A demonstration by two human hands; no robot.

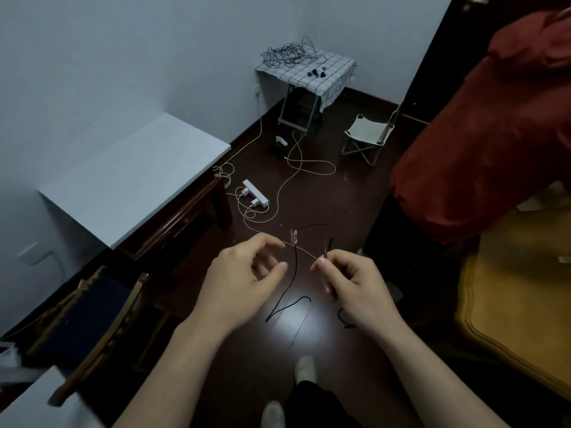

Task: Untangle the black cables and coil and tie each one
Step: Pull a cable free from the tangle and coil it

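A thin black cable (295, 273) hangs in front of me over the dark floor, with a small reddish piece (293, 237) near its top. It drops between my hands and curls into a loop low down. My right hand (349, 282) pinches one end of it between thumb and forefinger; another black bit shows below that wrist. My left hand (244, 273) hovers beside the cable with fingers curved, thumb and forefinger apart, nothing visibly gripped. A pale strand passes behind both fingertips; I cannot tell if it is held. More tangled black cables (289, 55) lie on a far checkered table (327, 84).
A white power strip (255, 193) and cream cords (296, 168) sprawl on the floor ahead. A folding stool (367, 134) stands beyond. A person in red (482, 134) stands close at right. A wooden chair (92, 319) and white tabletop (133, 177) are at left.
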